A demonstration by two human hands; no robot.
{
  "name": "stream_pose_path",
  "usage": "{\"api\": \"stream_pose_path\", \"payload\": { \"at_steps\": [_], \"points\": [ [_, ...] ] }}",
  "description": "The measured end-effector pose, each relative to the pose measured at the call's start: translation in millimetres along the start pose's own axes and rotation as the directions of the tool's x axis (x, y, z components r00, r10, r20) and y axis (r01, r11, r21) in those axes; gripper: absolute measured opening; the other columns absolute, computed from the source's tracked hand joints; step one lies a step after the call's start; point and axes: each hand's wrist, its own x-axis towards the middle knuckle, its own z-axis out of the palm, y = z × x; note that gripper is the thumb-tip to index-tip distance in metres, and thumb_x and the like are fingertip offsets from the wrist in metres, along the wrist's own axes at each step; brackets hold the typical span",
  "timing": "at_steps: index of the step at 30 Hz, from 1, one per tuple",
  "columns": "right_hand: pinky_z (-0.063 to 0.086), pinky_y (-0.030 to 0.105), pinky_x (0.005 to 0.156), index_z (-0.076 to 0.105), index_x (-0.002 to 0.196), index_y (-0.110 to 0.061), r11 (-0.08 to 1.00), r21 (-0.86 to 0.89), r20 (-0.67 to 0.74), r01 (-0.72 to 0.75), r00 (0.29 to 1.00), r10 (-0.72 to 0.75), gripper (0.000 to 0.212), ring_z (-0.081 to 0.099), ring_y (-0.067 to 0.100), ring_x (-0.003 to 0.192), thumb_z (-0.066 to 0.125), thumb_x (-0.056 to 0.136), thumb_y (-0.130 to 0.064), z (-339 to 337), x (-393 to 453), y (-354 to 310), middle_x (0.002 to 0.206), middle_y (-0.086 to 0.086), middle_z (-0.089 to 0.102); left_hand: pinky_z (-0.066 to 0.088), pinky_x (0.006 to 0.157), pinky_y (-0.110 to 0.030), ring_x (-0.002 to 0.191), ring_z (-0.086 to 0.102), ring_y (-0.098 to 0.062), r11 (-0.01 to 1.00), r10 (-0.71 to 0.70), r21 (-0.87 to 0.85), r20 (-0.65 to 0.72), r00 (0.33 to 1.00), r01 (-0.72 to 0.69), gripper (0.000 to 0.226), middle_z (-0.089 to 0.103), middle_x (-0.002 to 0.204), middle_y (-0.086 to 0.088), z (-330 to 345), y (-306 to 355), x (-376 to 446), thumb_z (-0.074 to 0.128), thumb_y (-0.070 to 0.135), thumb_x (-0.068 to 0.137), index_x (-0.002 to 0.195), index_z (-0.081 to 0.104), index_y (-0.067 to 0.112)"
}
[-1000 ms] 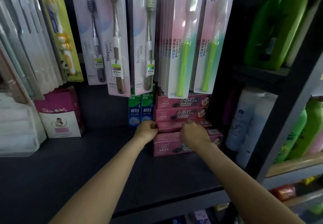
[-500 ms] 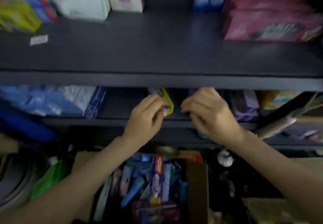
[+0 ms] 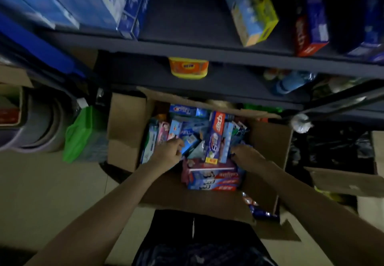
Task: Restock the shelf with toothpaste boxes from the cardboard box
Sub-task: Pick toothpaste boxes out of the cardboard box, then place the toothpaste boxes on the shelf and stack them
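Observation:
An open cardboard box (image 3: 128, 124) stands on the floor below the dark shelf (image 3: 207, 53). It holds several toothpaste boxes in a loose heap, among them a tall blue one (image 3: 216, 137) standing on end and stacked red-and-blue ones (image 3: 214, 179) lying flat. My left hand (image 3: 168, 153) reaches into the heap, its fingertips against a light-blue toothpaste box (image 3: 190, 144). My right hand (image 3: 247, 155) dips in beside the tall blue box, and its fingertips are hidden among the packs. Whether either hand grips a box is not plain.
The shelf above carries blue packages (image 3: 93, 1), a yellow-and-blue carton (image 3: 251, 10) and a red-and-blue carton (image 3: 309, 28). A yellow tub (image 3: 188, 67) sits on the lower shelf. A green bag (image 3: 83, 134) lies left of the box, black bags (image 3: 332, 147) right.
My view has dropped from the upper toothpaste shelf to the floor. Both hands left the pink boxes on the shelf and came down into the cardboard box.

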Motion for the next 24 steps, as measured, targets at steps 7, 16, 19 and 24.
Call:
{"api": "stream_pose_path", "payload": {
  "at_steps": [7, 16, 19, 24],
  "points": [
    [0.036, 0.037, 0.100, 0.041, 0.139, -0.014, 0.966, 0.023, 0.087, 0.257, 0.962, -0.258, 0.045, 0.037, 0.028, 0.129, 0.049, 0.095, -0.010, 41.4, 5.3, -33.5, 0.143, 0.011, 0.039, 0.043, 0.090, -0.028, 0.109, 0.057, -0.022, 0.999, -0.044, 0.012, 0.134, 0.990, 0.043, 0.028, 0.061, 0.118, -0.010, 33.3, -7.1, 10.5, 0.050, 0.005, 0.090, 0.117, 0.054, 0.009],
    [0.033, 0.028, 0.076, 0.020, 0.149, -0.025, 0.918, -0.041, -0.094, 0.395, 0.913, -0.397, 0.067, 0.033, 0.026, 0.132, 0.041, 0.093, 0.004, 79.0, 30.0, -65.0, 0.156, 0.005, 0.013, 0.044, 0.070, -0.010, 0.111, 0.056, -0.033, 0.991, -0.114, -0.017, 0.374, 0.921, 0.130, 0.029, 0.060, 0.117, -0.023, 78.4, -30.1, 17.2, 0.046, -0.005, 0.088, 0.115, 0.056, -0.009],
    [0.035, 0.038, 0.093, 0.036, 0.144, -0.026, 0.900, -0.003, -0.117, 0.436, 0.894, -0.433, 0.053, 0.029, 0.027, 0.134, 0.045, 0.095, -0.007, 86.9, 36.7, -66.1, 0.152, 0.004, 0.021, 0.046, 0.081, -0.032, 0.108, 0.057, -0.033, 0.982, -0.168, 0.001, 0.461, 0.871, 0.189, 0.032, 0.060, 0.116, -0.021, 102.6, -37.7, 18.1, 0.055, 0.003, 0.085, 0.116, 0.055, -0.004],
    [0.034, 0.041, 0.104, 0.034, 0.144, -0.021, 0.925, -0.015, -0.185, 0.380, 0.908, -0.376, 0.051, 0.027, 0.028, 0.136, 0.047, 0.096, -0.015, 96.6, 33.3, -71.6, 0.153, 0.007, 0.020, 0.046, 0.084, -0.035, 0.106, 0.059, -0.031, 0.937, -0.260, -0.115, 0.402, 0.878, 0.330, 0.034, 0.060, 0.113, -0.016, 122.9, -40.4, 23.5, 0.061, 0.009, 0.082, 0.114, 0.056, 0.000]
  ]
}}
